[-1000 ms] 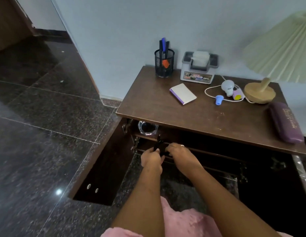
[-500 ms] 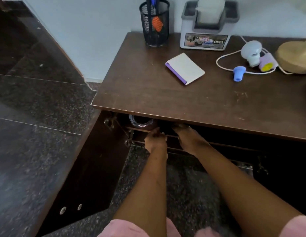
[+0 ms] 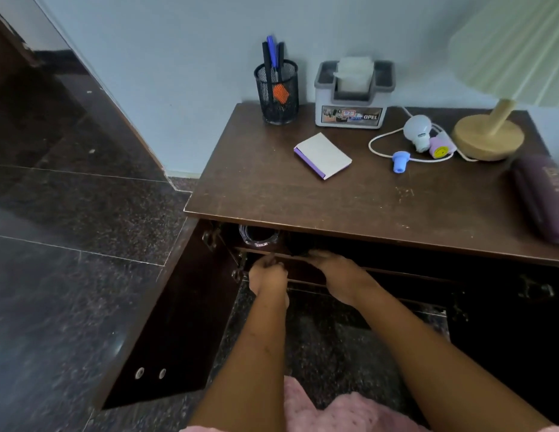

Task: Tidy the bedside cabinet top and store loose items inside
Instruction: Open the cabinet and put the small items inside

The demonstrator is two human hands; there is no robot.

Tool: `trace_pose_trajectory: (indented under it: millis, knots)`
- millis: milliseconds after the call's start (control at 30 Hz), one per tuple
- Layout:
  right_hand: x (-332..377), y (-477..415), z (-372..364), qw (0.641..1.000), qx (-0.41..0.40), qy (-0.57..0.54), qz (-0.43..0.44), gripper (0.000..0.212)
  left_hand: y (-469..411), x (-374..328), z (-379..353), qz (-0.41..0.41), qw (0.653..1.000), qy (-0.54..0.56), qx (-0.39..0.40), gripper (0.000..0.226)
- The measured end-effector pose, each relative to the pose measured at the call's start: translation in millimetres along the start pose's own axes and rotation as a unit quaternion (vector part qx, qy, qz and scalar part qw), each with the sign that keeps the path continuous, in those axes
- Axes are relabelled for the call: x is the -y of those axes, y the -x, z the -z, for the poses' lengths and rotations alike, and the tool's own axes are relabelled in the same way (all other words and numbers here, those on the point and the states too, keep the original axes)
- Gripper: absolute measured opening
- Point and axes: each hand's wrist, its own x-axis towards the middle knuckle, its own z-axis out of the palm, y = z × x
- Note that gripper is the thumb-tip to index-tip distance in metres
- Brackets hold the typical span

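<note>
Here's the dark brown wooden counter point(image 3: 303, 198) of the bedside cabinet, and its left door point(image 3: 178, 322) is swung wide open over the dark stone floor. Back right stands the lamp, pale green pleated shade point(image 3: 515, 48) over a round wooden base point(image 3: 487, 138). A long purple case point(image 3: 543, 198) lies along the right edge, just in front of that base. Against the wall sits the grey plastic tissue holder point(image 3: 353, 98), and left of it the black mesh pen cup point(image 3: 276, 95) with pens standing upright.

Now the hands: both are down at the front edge of the upper shelf point(image 3: 396, 272) inside the cabinet. The left hand point(image 3: 267, 274) has its fingers curled, and I can't tell whether it grips anything. The right hand point(image 3: 337, 271) reaches in under the counter, fingertips lost in shadow, so its hold is unclear too.

Loose on top lies the white notepad with a purple spine point(image 3: 323, 154), mid-counter. A clear glass jar point(image 3: 259, 236) sits on the shelf, just above the left hand. By the lamp base are a white bulb-shaped gadget point(image 3: 417, 132), its looped cord, a pink cap point(image 3: 440, 148) and a small blue plug point(image 3: 400, 162).
</note>
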Motion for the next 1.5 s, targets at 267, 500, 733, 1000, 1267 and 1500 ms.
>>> trace_pose_trajectory:
  millis: [267, 500, 733, 1000, 1267, 1500]
  knots:
    - [43, 47, 64, 0.981, -0.186, -0.043, 0.029, 0.037, 72, -49, 8, 0.025, 0.993, 0.108, 0.029, 0.03]
    - [46, 41, 91, 0.961, -0.271, -0.058, -0.012, 0.045, 114, -55, 5, 0.024, 0.985, 0.15, 0.082, 0.031]
    - [45, 5, 84, 0.967, -0.185, -0.024, -0.174, 0.086, 112, -58, -12, 0.021, 0.983, 0.141, 0.118, 0.039]
    - [39, -44, 109, 0.935, -0.265, -0.101, -0.214, 0.099, 86, -61, -18, 0.031, 0.985, 0.155, 0.069, 0.023]
    - [12, -39, 109, 0.92, -0.367, -0.104, -0.085, 0.041, 77, -58, -16, 0.051, 0.987, 0.137, 0.068, 0.025]
    - [26, 24, 86, 0.904, -0.364, -0.223, -0.022, 0.041, 102, -46, -7, 0.056, 0.978, 0.093, 0.18, 0.021]
